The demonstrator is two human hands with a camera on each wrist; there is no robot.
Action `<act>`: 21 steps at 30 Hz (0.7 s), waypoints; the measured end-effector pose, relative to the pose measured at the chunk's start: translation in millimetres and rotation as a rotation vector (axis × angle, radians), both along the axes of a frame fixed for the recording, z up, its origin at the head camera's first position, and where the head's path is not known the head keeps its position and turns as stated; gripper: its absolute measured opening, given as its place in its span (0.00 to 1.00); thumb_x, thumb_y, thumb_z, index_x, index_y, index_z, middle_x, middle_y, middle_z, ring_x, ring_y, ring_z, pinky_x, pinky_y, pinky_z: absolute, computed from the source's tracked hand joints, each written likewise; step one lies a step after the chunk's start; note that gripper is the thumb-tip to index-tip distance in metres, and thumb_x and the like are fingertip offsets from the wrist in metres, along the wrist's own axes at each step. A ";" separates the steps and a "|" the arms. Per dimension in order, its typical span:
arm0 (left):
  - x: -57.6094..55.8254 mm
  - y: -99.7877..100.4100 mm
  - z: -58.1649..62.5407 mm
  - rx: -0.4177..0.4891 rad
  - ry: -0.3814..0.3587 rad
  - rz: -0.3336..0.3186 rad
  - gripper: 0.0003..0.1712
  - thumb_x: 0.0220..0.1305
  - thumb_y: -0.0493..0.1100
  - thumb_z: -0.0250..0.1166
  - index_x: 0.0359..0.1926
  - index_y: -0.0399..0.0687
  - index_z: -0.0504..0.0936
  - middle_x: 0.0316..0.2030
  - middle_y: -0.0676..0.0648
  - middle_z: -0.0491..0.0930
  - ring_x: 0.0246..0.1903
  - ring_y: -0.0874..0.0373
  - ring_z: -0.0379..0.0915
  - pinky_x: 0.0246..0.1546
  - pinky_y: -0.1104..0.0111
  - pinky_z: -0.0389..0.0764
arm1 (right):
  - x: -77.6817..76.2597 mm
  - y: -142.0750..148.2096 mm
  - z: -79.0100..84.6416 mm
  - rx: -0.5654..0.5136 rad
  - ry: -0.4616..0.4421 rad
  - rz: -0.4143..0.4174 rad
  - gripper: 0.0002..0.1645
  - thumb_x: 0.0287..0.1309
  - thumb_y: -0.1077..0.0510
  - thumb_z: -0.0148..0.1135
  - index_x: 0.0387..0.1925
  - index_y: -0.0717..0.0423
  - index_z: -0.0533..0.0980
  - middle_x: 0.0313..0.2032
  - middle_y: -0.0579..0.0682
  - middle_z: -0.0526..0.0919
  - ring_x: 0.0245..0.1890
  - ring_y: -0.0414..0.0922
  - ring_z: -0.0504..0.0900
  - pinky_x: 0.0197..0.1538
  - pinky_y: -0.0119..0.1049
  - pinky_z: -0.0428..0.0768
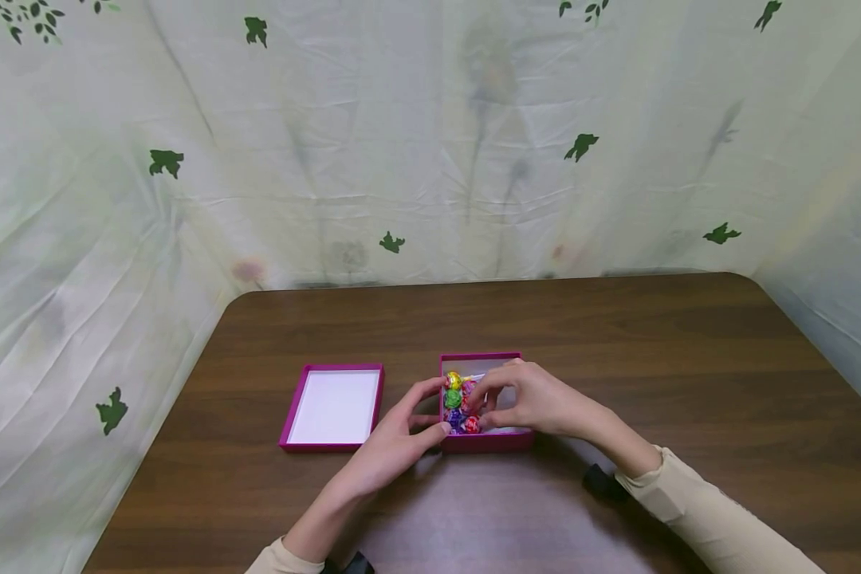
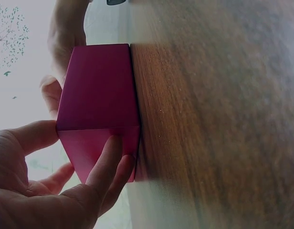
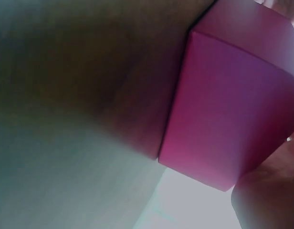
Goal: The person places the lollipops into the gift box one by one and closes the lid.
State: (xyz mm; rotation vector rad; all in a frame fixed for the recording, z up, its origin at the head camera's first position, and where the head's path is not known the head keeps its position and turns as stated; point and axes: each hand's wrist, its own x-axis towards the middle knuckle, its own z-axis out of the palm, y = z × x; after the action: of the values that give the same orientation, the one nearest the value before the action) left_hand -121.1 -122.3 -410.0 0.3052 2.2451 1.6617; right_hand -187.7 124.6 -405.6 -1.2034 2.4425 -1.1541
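A magenta box (image 1: 486,443) stands on the table, its top uncovered. Round candies (image 1: 453,399) in shiny yellow, green, blue, red and pink wrappers fill its left side. My left hand (image 1: 396,443) rests against the box's left side, thumb at the near corner; in the left wrist view its fingers (image 2: 106,162) press lightly on the side wall. My right hand (image 1: 527,399) reaches into the box from the right, with thumb and curled fingers pinching at a red candy (image 1: 471,424). Those fingertips partly cover the candies beside it.
A matching magenta lid (image 1: 379,399) lies to the left with its white inside up. The brown wooden table (image 1: 617,343) extends around both. Dark wrist straps (image 1: 604,483) are near the forearms, and a pale leaf-patterned curtain (image 1: 430,159) hangs behind.
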 end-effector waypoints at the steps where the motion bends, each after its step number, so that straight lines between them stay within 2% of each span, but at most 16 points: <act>1: 0.2 0.1 0.3 0.000 0.003 0.000 0.34 0.68 0.45 0.64 0.72 0.60 0.63 0.70 0.45 0.59 0.58 0.43 0.72 0.51 0.51 0.77 | -0.1 0.3 0.8 -0.009 -0.019 0.004 0.14 0.51 0.54 0.76 0.42 0.44 0.84 0.37 0.35 0.85 0.36 0.36 0.81 0.46 0.43 0.77; 4: 0.7 0.2 0.9 0.003 0.013 0.001 0.34 0.68 0.45 0.64 0.72 0.59 0.63 0.70 0.44 0.60 0.57 0.43 0.73 0.50 0.51 0.78 | 0.7 1.2 2.3 -0.030 -0.048 0.008 0.14 0.53 0.56 0.75 0.43 0.46 0.84 0.38 0.37 0.85 0.38 0.37 0.81 0.46 0.44 0.79; 10: 1.6 -0.2 2.6 0.005 0.013 -0.003 0.33 0.68 0.44 0.63 0.72 0.58 0.63 0.70 0.43 0.60 0.58 0.42 0.72 0.51 0.51 0.77 | 9.5 0.6 8.2 -0.109 -0.023 -0.040 0.13 0.57 0.60 0.71 0.45 0.49 0.83 0.42 0.41 0.85 0.44 0.39 0.80 0.51 0.48 0.77; 16: 0.8 -2.6 6.0 -0.051 0.034 -0.014 0.31 0.71 0.48 0.60 0.71 0.59 0.63 0.69 0.45 0.62 0.59 0.43 0.71 0.52 0.48 0.76 | 30.2 -10.3 19.7 -0.190 -0.087 -0.119 0.12 0.62 0.58 0.67 0.47 0.49 0.82 0.45 0.47 0.85 0.43 0.42 0.81 0.48 0.43 0.79; 21: 1.7 -7.6 13.6 -0.118 0.106 0.044 0.27 0.70 0.48 0.61 0.68 0.59 0.69 0.65 0.48 0.70 0.58 0.49 0.73 0.50 0.50 0.77 | 48.8 -24.4 27.6 -0.223 -0.119 -0.166 0.14 0.64 0.56 0.65 0.51 0.44 0.80 0.46 0.43 0.83 0.43 0.40 0.81 0.49 0.40 0.78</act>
State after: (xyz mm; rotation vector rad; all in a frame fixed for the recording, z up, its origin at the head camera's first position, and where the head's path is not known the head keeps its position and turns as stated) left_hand -119.4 -129.9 -396.4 0.3234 2.4333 1.5602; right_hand -139.0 100.2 -378.0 -0.9659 2.4120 -1.5329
